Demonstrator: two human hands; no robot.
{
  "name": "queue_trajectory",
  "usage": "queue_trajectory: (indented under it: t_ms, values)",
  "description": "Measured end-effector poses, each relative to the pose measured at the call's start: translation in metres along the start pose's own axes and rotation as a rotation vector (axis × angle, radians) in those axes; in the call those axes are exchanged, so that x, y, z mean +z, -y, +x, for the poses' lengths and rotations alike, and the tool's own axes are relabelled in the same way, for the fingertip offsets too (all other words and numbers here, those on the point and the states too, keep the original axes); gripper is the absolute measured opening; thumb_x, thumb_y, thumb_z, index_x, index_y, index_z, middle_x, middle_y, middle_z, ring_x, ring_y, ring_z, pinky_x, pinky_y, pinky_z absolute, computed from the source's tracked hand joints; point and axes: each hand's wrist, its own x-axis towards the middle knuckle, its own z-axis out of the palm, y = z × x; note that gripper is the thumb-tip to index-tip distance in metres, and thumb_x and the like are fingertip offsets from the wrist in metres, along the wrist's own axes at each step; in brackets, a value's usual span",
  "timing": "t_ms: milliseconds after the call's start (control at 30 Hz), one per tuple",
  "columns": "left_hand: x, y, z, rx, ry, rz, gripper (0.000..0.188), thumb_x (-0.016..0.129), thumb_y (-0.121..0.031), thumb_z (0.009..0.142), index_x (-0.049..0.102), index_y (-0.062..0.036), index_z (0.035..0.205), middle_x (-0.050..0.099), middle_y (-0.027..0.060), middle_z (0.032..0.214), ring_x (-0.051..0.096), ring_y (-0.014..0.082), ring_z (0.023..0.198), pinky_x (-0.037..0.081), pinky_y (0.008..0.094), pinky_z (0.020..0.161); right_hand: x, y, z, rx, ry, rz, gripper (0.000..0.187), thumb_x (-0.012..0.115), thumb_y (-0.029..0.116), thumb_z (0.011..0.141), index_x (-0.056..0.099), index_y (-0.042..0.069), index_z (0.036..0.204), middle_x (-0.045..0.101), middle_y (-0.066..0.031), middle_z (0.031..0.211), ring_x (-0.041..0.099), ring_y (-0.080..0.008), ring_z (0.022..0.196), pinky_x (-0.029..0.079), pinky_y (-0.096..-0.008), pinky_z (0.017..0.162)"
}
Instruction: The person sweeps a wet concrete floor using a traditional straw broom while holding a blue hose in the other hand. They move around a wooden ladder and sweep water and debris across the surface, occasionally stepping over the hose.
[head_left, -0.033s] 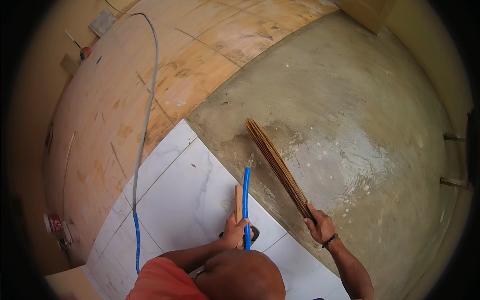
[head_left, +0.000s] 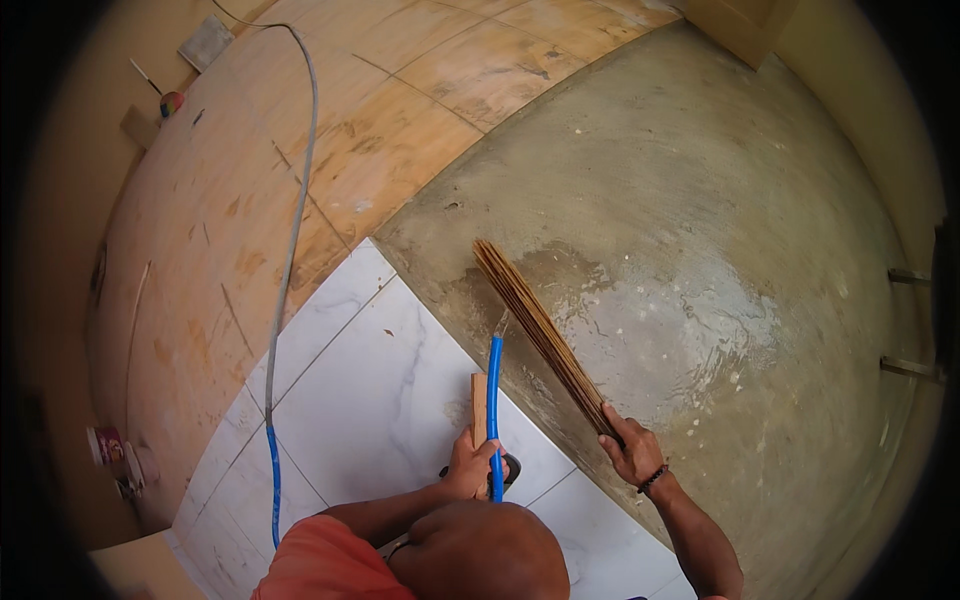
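Observation:
My right hand (head_left: 633, 452) is wrapped round the bound end of a stick broom (head_left: 545, 335), a bundle of thin brown sticks. Its far tips reach down to the wet grey concrete floor (head_left: 620, 215). In my left hand (head_left: 467, 466) is a blue hose (head_left: 495, 385), gripped near its outlet. Water runs from the outlet onto the concrete beside the broom. A narrow wooden piece (head_left: 479, 400) stands out alongside the hose at the left hand; whether the hand also holds it I cannot tell. Something dark lies partly hidden behind that hand.
White marbled tiles (head_left: 350, 400) lie under my arms, with an edge against the concrete. Orange-brown stained tiles (head_left: 390, 130) spread to the far left. A grey hose length (head_left: 300, 200) runs across them. Two metal bars (head_left: 910, 367) jut in from the right.
My right hand and the stick broom have shifted slightly left, so the broom's tips are nearer the water stream. My left hand and the hose stay nearly in place.

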Motion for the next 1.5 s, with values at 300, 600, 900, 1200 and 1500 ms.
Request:
queue_trajectory:
  t_ms: [300, 600, 900, 1200, 1500]
  values:
    - [-0.012, -0.008, 0.000, 0.001, 0.120, -0.029, 0.019, 0.050, -0.002, 0.098, 0.041, -0.0025, 0.114, 0.058, 0.0131, 0.090, 0.065, 0.0187, 0.069, 0.059, 0.0360, 0.061, 0.064, 0.012, 0.094, 0.112, -0.049, -0.018, 0.055, 0.058, 0.027, 0.096, 0.042, 0.021, 0.148, 0.065, -0.0240, 0.095, 0.065, -0.0412, 0.087, 0.052, -0.0476, 0.081]
    - [-0.011, -0.010, 0.019, 0.030, 0.133, -0.049, 0.016, 0.056, -0.011, 0.096, 0.046, -0.0020, 0.106, 0.060, 0.0095, 0.085, 0.064, 0.0157, 0.070, 0.054, 0.0308, 0.057, 0.034, 0.005, 0.017, 0.350, -0.524, 0.401, 0.057, 0.057, 0.019, 0.097, 0.040, 0.001, 0.148, 0.065, -0.0128, 0.097, 0.057, -0.0192, 0.079, 0.050, -0.0320, 0.077]
    - [-0.012, -0.052, 0.056, 0.168, 0.026, -0.118, 0.013, 0.056, -0.013, 0.096, 0.053, -0.0011, 0.100, 0.063, 0.0109, 0.084, 0.067, 0.0196, 0.067, 0.055, 0.0327, 0.055, 0.025, 0.040, 0.070, 0.031, -0.174, 0.113, 0.057, 0.067, 0.016, 0.089, 0.049, 0.005, 0.142, 0.068, -0.0224, 0.094, 0.069, -0.0334, 0.082, 0.054, -0.0393, 0.076]
    - [-0.015, -0.062, 0.058, 0.124, 0.024, -0.225, 0.013, 0.058, -0.012, 0.096, 0.052, -0.0030, 0.103, 0.063, 0.0113, 0.084, 0.068, 0.0219, 0.069, 0.056, 0.0351, 0.057, 0.034, 0.065, 0.089, 0.020, -0.113, 0.079, 0.058, 0.068, 0.018, 0.088, 0.049, 0.009, 0.143, 0.068, -0.0224, 0.092, 0.068, -0.0371, 0.082, 0.054, -0.0436, 0.074]
    - [-0.026, -0.070, 0.060, 0.148, 0.049, -0.203, 0.015, 0.061, -0.010, 0.094, 0.052, -0.0027, 0.104, 0.064, 0.0114, 0.085, 0.067, 0.0203, 0.067, 0.057, 0.0323, 0.057, 0.043, 0.050, 0.168, 0.013, -0.026, -0.033, 0.056, 0.063, 0.028, 0.092, 0.048, 0.012, 0.144, 0.069, -0.0229, 0.101, 0.069, -0.0363, 0.088, 0.053, -0.0433, 0.082]
